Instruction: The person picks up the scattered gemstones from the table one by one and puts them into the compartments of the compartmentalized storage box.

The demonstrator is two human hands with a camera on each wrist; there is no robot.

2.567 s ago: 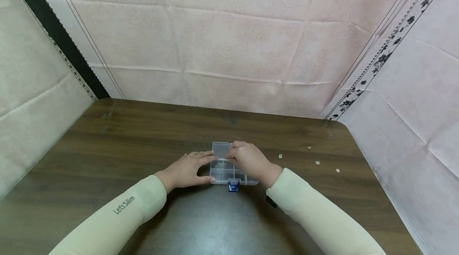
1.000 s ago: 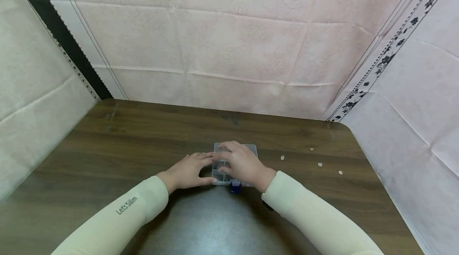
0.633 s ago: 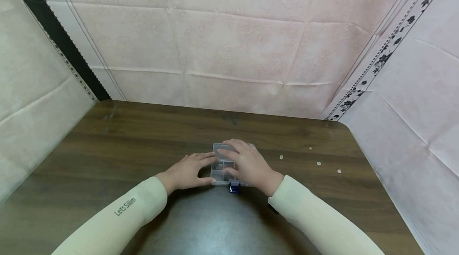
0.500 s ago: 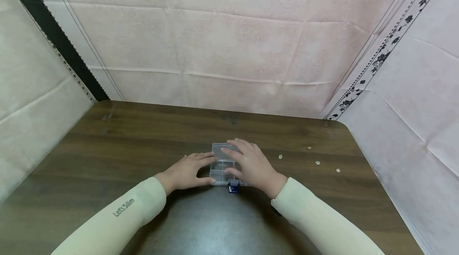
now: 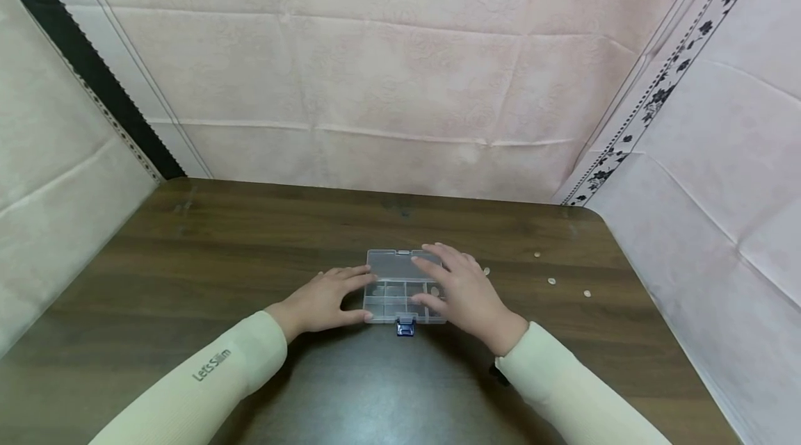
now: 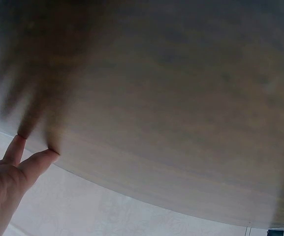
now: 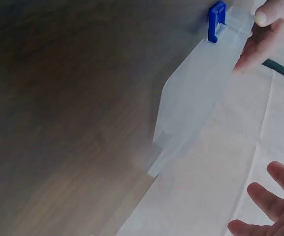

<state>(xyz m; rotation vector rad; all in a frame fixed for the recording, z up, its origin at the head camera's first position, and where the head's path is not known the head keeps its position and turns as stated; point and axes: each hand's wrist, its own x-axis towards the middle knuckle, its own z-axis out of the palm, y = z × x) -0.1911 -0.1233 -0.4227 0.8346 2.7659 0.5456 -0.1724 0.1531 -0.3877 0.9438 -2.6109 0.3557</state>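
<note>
Here's the right hand (image 5: 471, 292), grip spread wide, hovering over the right side of the divided box (image 5: 394, 267) on the worktop (image 5: 350, 389), the left hand (image 5: 322, 300), straight-fingered, merely touching its edge, so a clumsy knock could skid it!

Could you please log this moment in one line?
left hand: at left edge of box; right hand: over box; lid: open; discs: on table

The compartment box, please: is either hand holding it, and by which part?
The left hand touches the compartment box at its left edge; whether it grips cannot be told. The right hand holds nothing.
</note>
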